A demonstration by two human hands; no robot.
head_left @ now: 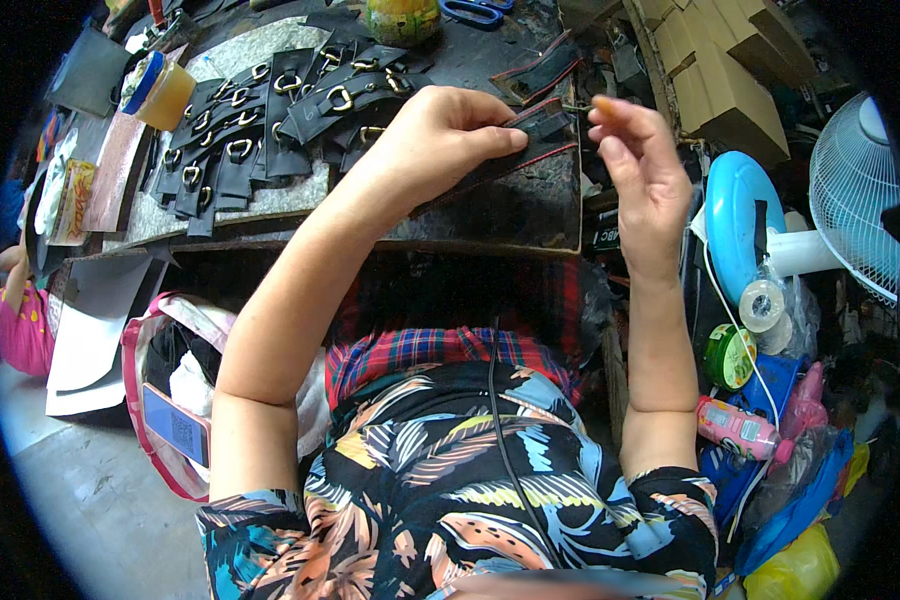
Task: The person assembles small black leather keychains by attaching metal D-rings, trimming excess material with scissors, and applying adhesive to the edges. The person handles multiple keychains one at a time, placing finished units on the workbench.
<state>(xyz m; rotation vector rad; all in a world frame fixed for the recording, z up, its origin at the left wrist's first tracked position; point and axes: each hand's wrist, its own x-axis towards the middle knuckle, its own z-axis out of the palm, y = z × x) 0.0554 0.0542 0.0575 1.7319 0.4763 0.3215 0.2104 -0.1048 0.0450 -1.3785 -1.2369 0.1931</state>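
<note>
Grey floor (95, 490) (brighter at left), dark table (552, 205)

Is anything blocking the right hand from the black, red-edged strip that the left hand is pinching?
Nothing visible blocks it: an open gap separates the right hand from the black strip in the left hand. A thin thing by the strip's end is too small to identify.

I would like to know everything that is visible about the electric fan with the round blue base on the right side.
The electric fan has a glossy blue, plastic-looking disc base with a black strip, a white neck and a rounded white wire cage. The neck points rightward in the picture; whether the fan stands or lies, or is running, I cannot tell.
</note>
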